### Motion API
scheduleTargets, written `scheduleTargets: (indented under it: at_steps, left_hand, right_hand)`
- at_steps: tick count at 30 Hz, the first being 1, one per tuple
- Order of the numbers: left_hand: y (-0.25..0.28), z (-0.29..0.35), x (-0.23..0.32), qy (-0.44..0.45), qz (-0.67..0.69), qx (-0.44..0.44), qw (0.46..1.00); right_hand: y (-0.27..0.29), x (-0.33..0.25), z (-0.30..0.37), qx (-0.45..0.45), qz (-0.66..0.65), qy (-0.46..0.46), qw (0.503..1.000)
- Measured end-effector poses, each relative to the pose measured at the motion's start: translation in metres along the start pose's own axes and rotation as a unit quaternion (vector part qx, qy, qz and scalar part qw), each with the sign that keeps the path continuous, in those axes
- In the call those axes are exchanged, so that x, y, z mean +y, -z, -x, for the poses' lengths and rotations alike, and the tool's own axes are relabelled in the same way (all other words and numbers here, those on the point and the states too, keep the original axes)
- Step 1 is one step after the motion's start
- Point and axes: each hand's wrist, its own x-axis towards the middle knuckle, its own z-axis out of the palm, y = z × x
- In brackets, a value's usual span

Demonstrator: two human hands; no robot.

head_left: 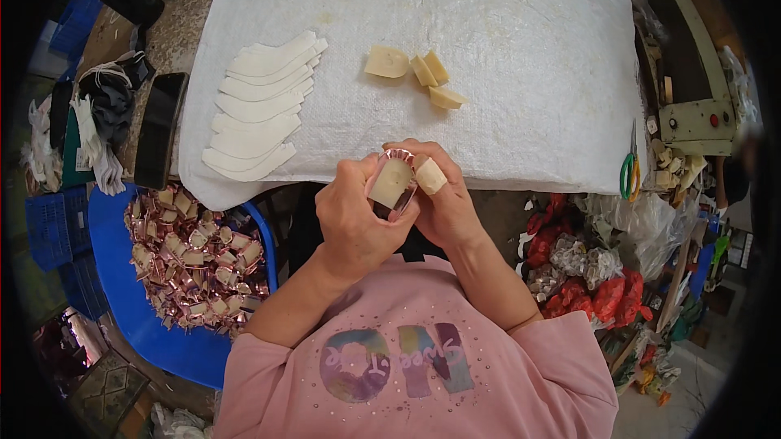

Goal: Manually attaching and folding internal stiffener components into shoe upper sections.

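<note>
Close to my body, just off the table's near edge, both hands grip one beige, D-shaped shoe heel partly wrapped in shiny pink material. Small pleats show along its rounded rim. My left hand is closed around its left side and lower end. My right hand is closed on the right side, fingers at the top rim; a beige wrap covers its thumb. Beyond them lie several bare beige heels. Overlapping curved white strips form a row on the left.
A white woven sheet covers the table. A blue basin of pink-wrapped heels stands at lower left, below a dark phone. Scissors hang over the right edge. Red and clear plastic bags lie at lower right.
</note>
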Motion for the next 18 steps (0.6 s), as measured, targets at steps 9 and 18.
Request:
scheduleTargets:
  at_steps: [9,18]
  left_hand:
    - [0.008,0.005,-0.026,-0.009,-0.075,0.035,0.997]
    - [0.107,0.027,-0.069,0.055,-0.233,0.155,0.959]
  right_hand:
    - [-0.001,0.015,-0.019,-0.004,0.338,0.054,0.940]
    - [-0.026,0.016,-0.063,-0.144,0.596,0.194,0.766]
